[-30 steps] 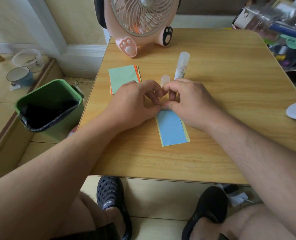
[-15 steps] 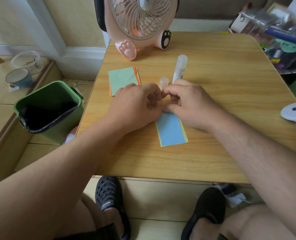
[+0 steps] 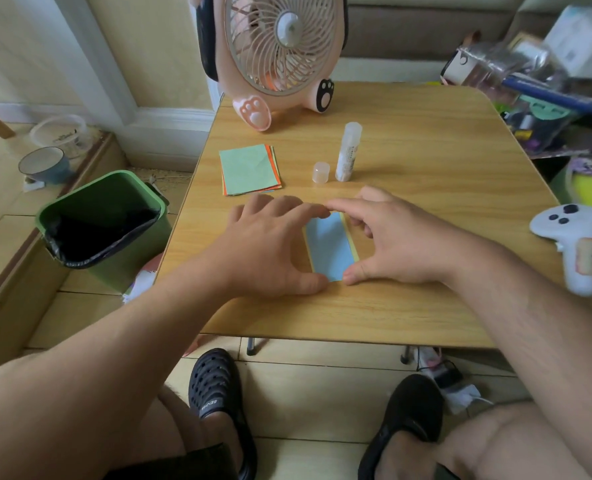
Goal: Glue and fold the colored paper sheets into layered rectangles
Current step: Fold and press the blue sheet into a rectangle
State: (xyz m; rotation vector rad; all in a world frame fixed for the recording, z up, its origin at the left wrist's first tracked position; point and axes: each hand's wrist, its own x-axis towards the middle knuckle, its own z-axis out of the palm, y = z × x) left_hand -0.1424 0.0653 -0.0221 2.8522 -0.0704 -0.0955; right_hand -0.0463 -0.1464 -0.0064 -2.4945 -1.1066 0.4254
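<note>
Blue-on-yellow folded strip (image 3: 329,249) lies between my hands on the counter (image 3: 426,202), long axis near-to-far — left hand (image 3: 270,244) and right hand (image 3: 391,244) spread open, fingertips pressing its ends.

The light is soft and even, like daytime. My hands (image 3: 270,244) make only faint shadows on the table (image 3: 426,306). The middle looks sharp. The things at the right edge (image 3: 530,74) look smeared and blurry. The edges bend outward.
</note>
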